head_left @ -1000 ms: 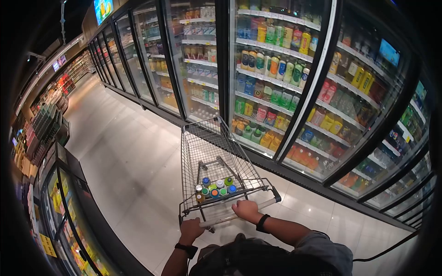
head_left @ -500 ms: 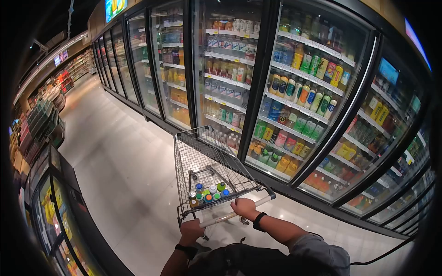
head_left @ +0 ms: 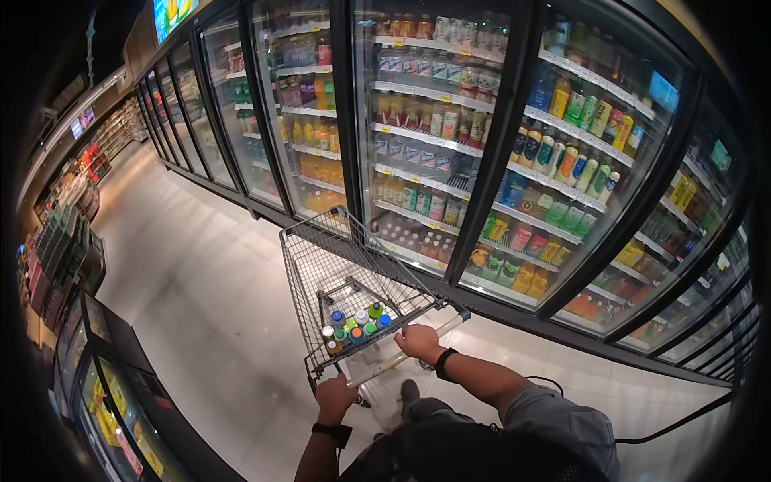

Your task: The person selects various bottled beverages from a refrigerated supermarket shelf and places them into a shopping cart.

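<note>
Both my hands are on the pale handle bar (head_left: 377, 370) of a wire shopping cart (head_left: 309, 269). My left hand (head_left: 335, 399) is closed around the bar's left end, and my right hand (head_left: 419, 341) grips it toward the right. Dark bands sit on both wrists. Inside the cart, near the handle, several capped bottles (head_left: 357, 328) stand close together, with blue, green, white and orange caps showing. The cart's front corner points toward the glass doors of a drinks fridge.
Tall drinks fridges (head_left: 426, 145) with closed glass doors line the right side, their shelves full of bottles. A low glass freezer case (head_left: 120, 394) stands at the lower left. Dark stacked crates (head_left: 68, 241) are farther left. Pale tiled floor (head_left: 193, 265) runs up the aisle.
The fridge doors have shifted to the right and closer in view as the cart moves forward along the aisle. My foot now shows below the handle. Both hands keep their grip.
</note>
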A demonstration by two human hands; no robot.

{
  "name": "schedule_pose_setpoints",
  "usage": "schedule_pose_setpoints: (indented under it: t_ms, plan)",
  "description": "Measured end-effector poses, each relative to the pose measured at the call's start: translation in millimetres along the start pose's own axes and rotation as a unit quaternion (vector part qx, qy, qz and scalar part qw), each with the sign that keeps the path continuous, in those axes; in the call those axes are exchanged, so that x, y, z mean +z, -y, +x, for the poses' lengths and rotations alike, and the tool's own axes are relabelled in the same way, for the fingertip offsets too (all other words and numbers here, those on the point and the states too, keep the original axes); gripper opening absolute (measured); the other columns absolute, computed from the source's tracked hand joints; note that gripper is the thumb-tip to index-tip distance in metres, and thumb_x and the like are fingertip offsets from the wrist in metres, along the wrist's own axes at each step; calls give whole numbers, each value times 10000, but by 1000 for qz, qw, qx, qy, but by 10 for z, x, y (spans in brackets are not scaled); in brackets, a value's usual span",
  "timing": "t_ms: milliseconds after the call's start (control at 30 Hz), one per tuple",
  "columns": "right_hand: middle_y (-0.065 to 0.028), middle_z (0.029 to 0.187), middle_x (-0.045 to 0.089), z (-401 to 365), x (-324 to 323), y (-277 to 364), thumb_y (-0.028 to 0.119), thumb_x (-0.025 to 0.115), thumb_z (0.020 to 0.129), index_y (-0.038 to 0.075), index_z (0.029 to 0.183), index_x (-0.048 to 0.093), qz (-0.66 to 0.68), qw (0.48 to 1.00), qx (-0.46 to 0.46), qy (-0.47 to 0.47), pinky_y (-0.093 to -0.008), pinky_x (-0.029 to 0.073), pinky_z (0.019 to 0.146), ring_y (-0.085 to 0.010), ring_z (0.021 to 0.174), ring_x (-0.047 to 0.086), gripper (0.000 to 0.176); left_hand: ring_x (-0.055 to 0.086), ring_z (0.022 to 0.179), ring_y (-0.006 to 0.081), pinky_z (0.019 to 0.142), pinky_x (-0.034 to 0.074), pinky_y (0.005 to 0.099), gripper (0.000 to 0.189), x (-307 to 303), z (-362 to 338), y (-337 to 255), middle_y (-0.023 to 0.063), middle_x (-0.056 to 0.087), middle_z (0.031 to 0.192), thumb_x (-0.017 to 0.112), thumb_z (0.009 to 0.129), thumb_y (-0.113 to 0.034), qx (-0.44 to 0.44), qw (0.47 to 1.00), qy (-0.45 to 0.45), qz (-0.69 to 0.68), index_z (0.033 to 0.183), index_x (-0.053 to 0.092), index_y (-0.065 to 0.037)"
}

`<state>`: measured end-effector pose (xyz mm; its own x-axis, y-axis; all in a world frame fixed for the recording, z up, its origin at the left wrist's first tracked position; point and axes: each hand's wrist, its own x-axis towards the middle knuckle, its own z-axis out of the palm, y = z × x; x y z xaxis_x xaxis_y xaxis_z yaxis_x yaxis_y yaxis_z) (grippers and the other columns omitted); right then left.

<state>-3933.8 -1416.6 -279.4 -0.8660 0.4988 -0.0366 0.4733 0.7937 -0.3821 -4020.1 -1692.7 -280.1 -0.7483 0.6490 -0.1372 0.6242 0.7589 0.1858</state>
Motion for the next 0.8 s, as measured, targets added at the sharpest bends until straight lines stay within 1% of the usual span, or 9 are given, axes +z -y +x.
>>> schedule_pose_setpoints:
  t_ms: [167, 233, 400, 533, 600, 667, 700, 733, 800]
  plan:
    - [-161, 761, 702, 847, 72, 485, 388, 555, 897, 62, 788, 703, 9, 1000, -27, 1, -495, 549, 674, -355, 717, 691, 374, 702, 687, 339, 645, 559, 470, 374, -248, 633, 533, 147, 695, 708, 671, 792, -462, -29, 999, -24, 9, 814, 678, -89]
    - [-154, 741, 697, 1164, 75, 640, 363, 565, 901, 63, 778, 691, 61, 994, -82, -31, -495, 544, 665, -346, 696, 690, 348, 700, 685, 341, 647, 560, 470, 368, -298, 895, 709, 146, 695, 710, 689, 783, -459, -50, 998, -26, 18, 810, 677, -92]
    - [-150, 737, 700, 2062, 280, 998, 371, 560, 919, 70, 765, 684, 74, 983, -167, -20, -486, 539, 654, -341, 690, 691, 361, 699, 700, 340, 663, 566, 465, 319, -579, 1559, 1228, 127, 701, 728, 741, 741, -422, -84, 996, -31, 5, 827, 698, -118]
    - [-139, 711, 693, 2792, 368, 1233, 388, 561, 923, 89, 727, 691, 62, 970, -233, 22, -495, 529, 650, -348, 680, 681, 380, 700, 735, 337, 684, 566, 451, 334, -745, 2088, 1638, 115, 706, 741, 765, 715, -437, -119, 992, -38, -8, 826, 713, -126]
    - [-137, 702, 689, 3177, 401, 1356, 386, 552, 934, 92, 712, 687, 63, 958, -281, 10, -499, 524, 655, -341, 688, 682, 393, 696, 734, 340, 684, 563, 450, 341, -799, 2378, 1828, 113, 703, 739, 779, 706, -443, -136, 989, -49, -10, 813, 715, -126]
    - [-136, 696, 684, 3530, 431, 1477, 386, 542, 942, 86, 713, 686, 69, 956, -286, 14, -491, 517, 684, -342, 689, 679, 404, 694, 733, 342, 682, 561, 453, 340, -915, 2672, 1975, 116, 701, 737, 781, 714, -451, -146, 987, -63, -21, 797, 715, -129]
    - [-135, 692, 682, 3704, 444, 1544, 391, 540, 943, 85, 713, 687, 70, 951, -300, 2, -486, 511, 696, -342, 689, 676, 410, 691, 707, 340, 667, 559, 451, 423, -960, 2797, 2048, 123, 695, 717, 792, 709, -520, -135, 987, -82, -20, 783, 712, -111]
    - [-134, 687, 679, 3875, 461, 1609, 396, 538, 945, 85, 713, 688, 71, 947, -313, -11, -482, 505, 709, -342, 689, 672, 416, 691, 707, 340, 667, 559, 451, 423, -999, 2912, 2119, 123, 695, 717, 792, 709, -520, -136, 987, -81, -21, 783, 712, -111]
    - [-122, 701, 684, 4228, 494, 1728, 393, 531, 952, 81, 710, 688, 61, 947, -314, 6, -463, 479, 744, -335, 707, 666, 424, 700, 700, 330, 663, 562, 446, 530, -1106, 3174, 2249, 136, 706, 718, 798, 688, -609, -125, 988, -90, -11, 824, 735, -100]
